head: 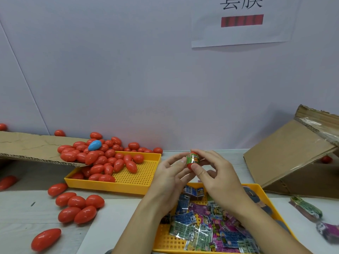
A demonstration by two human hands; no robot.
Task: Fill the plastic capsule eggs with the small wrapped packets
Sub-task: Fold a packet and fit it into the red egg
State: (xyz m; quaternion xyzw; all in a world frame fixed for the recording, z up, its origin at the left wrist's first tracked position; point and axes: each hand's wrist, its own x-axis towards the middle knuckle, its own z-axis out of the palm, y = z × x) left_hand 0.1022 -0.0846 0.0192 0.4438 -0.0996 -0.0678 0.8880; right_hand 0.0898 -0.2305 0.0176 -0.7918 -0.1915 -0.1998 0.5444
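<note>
Between both hands, above the table's middle, is a red capsule egg half [189, 165] with a green wrapped packet [193, 159] sticking out of it. My left hand [171, 173] cups it from the left. My right hand [216, 177] pinches the packet and egg with thumb and forefinger. Below the hands, a yellow tray [261, 194] holds several wrapped packets [201, 233]. A second yellow tray [146, 173] at left carries a heap of red eggs [102, 160] with one blue egg [94, 145] on top.
Loose red eggs [77, 208] lie on the table at front left. A cardboard flap [33, 147] overhangs the egg tray at left. A cardboard box [297, 156] leans at right. More packets [306, 208] lie at the right edge. A paper sign [242, 21] hangs on the wall.
</note>
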